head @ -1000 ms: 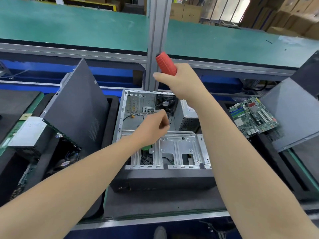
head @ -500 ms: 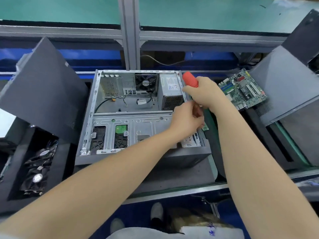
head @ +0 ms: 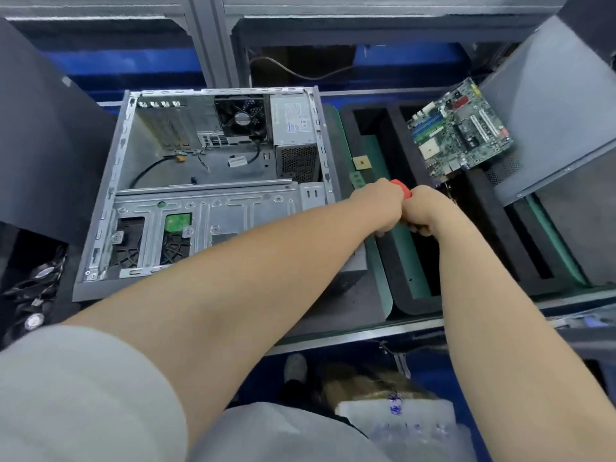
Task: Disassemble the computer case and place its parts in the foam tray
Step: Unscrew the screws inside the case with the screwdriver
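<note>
Red screwdriver handle (head: pixel 401 189), green motherboard (head: pixel 461 128), black foam tray (head: pixel 395 138), silver-grey computer case (head: pixel 213 208).

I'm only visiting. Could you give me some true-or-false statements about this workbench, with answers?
1. The circuit board sits inside the case. False: it lies outside, right of the case, over the foam tray.
2. A fan is in the case. True.
3. Both hands are inside the case. False: the left hand and right hand meet right of it.
4. The screwdriver handle between the hands is red. True.

Open grey computer case (head: pixel 233 208) beside black foam tray (head: pixel 396 155)
</note>
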